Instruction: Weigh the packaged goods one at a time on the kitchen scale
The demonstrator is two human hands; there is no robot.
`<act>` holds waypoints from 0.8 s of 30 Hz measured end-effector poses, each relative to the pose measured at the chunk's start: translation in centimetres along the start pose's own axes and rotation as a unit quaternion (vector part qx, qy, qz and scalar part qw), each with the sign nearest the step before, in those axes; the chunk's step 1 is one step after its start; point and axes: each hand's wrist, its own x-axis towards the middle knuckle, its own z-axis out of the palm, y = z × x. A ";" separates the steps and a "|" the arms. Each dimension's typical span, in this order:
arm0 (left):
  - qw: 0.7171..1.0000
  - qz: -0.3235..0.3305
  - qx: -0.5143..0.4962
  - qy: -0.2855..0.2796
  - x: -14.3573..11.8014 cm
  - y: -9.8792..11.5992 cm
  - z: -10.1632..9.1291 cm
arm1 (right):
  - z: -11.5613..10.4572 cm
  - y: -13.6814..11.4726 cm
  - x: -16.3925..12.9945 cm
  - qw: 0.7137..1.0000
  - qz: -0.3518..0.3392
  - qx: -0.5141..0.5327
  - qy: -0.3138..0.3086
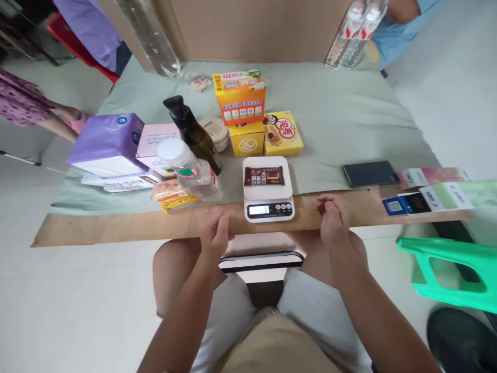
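Note:
My left hand (215,233) rests as a loose fist at the table's front edge, thumb on top, with nothing visible in it. On the other side, my right hand (334,217) lies on the same edge with its fingers curled in, and I see nothing held there. Between the two hands stands a white kitchen scale (267,194), nearer the middle of the edge. A brown cocoa snack packet (264,176) lies flat on its platform. The lit display (259,210) appears to read 0. Neither hand touches the scale or the packet.
Left of the scale stand a clear white-capped bottle (200,178), a dark pump bottle (196,134) and a purple pack (108,142). Behind it are an orange box (240,98) and a yellow box (282,133). A phone (370,174) lies right. A green stool (446,264) stands beside the table.

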 end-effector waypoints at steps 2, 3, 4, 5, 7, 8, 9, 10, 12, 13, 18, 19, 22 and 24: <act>1.000 -0.003 -0.009 0.009 0.1 0.1 0.5 | 0.5 -0.5 -0.1 0.998 0.026 0.047 0.022; 1.000 -0.003 -0.012 0.012 0.1 0.1 0.7 | 0.7 -0.7 -0.1 0.997 0.033 0.064 0.031; 1.000 -0.001 -0.014 0.017 0.2 0.0 0.9 | 0.8 -0.9 0.0 0.996 0.034 0.071 0.034; 1.000 0.001 -0.015 0.022 0.2 -0.1 1.0 | 0.8 -1.0 0.0 0.996 0.033 0.075 0.036; 0.999 0.006 -0.018 0.033 0.1 -0.3 1.0 | 0.7 -1.0 0.1 0.996 0.031 0.081 0.036; 0.999 0.009 -0.019 0.037 0.1 -0.4 0.9 | 0.6 -1.0 0.1 0.995 0.031 0.084 0.035; 0.999 0.010 -0.022 0.041 0.1 -0.5 0.9 | 0.6 -0.9 0.2 0.995 0.030 0.085 0.035; 0.999 0.010 -0.024 0.044 0.1 -0.6 0.9 | 0.5 -0.9 0.2 0.995 0.029 0.086 0.036; 0.998 0.010 -0.031 0.050 0.0 -0.6 1.0 | 0.4 -0.8 0.2 0.995 0.026 0.084 0.038; 0.998 0.010 -0.035 0.054 0.1 -0.5 1.0 | 0.4 -0.8 0.2 0.995 0.025 0.083 0.039; 0.996 0.019 -0.049 0.072 0.4 -0.5 1.4 | 0.4 -0.7 0.2 0.996 0.021 0.080 0.037; 0.996 0.022 -0.049 0.073 0.5 -0.6 1.4 | 0.5 -0.7 0.2 0.996 0.019 0.080 0.037; 0.996 0.024 -0.043 0.069 0.4 -0.8 1.3 | 0.5 -0.5 0.2 0.996 0.014 0.079 0.040; 0.998 0.019 -0.033 0.056 0.3 -0.5 1.1 | 0.5 -0.4 0.1 0.996 0.011 0.075 0.044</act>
